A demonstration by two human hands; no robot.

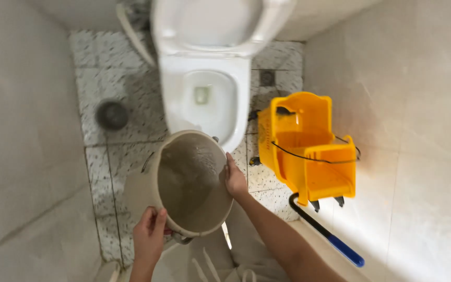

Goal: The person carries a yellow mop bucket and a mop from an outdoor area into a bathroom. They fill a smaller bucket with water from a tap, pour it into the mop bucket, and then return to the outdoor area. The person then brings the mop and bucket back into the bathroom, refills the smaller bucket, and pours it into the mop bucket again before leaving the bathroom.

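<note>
Narrow tiled floor (pixel 105 156); hands (pixel 150 237) gripping bucket (pixel 191 180) rim.

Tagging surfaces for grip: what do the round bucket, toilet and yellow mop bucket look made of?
Round bucket: likely plastic, matte beige, thin rolled rim.
Toilet: probably glazed ceramic, glossy white with soft highlights.
Yellow mop bucket: moulded plastic, semi-gloss, uniform colour, thick edges.

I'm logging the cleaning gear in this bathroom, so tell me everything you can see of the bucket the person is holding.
The bucket is round, beige-grey and looks like plastic, with a thick rolled rim and a metal handle hanging down at its near side. It is tilted toward the white toilet bowl, and murky grey water fills much of the inside. The left hand grips its near rim and the right hand steadies the far-right rim. It is held above the speckled floor tiles.
</note>
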